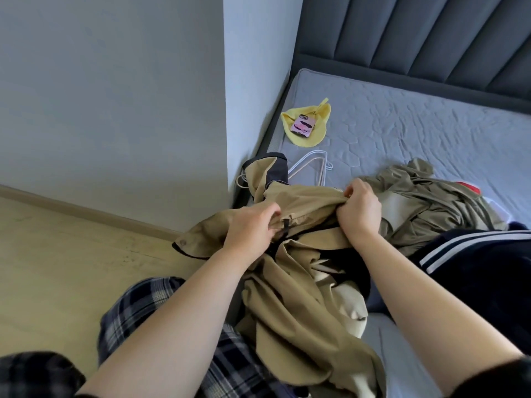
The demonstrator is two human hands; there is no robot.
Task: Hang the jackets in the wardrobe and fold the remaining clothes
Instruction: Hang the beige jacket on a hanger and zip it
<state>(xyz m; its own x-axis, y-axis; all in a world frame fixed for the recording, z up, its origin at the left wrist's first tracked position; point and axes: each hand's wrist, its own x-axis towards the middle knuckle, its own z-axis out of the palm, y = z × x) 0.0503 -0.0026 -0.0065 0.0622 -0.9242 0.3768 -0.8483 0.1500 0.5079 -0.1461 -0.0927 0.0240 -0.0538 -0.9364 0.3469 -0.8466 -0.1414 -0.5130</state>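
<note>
A tan jacket point(301, 297) with a dark lining hangs off the bed's near edge, held up in front of me. My left hand point(250, 228) grips its fabric near a black toggle, and my right hand point(359, 208) pinches a fold of its upper edge. White hangers point(310, 163) lie on the mattress just behind the jacket. An olive garment point(431, 205) is crumpled on the bed to the right. A dark garment with white stripes point(474, 254) lies at the right, in front of it.
The grey quilted mattress point(416, 133) meets a padded headboard point(416, 38) at the back. A yellow cloth point(307, 124) with a pink phone point(303, 125) on it lies near the wall corner point(227, 110). Wooden floor point(57, 254) is at the left.
</note>
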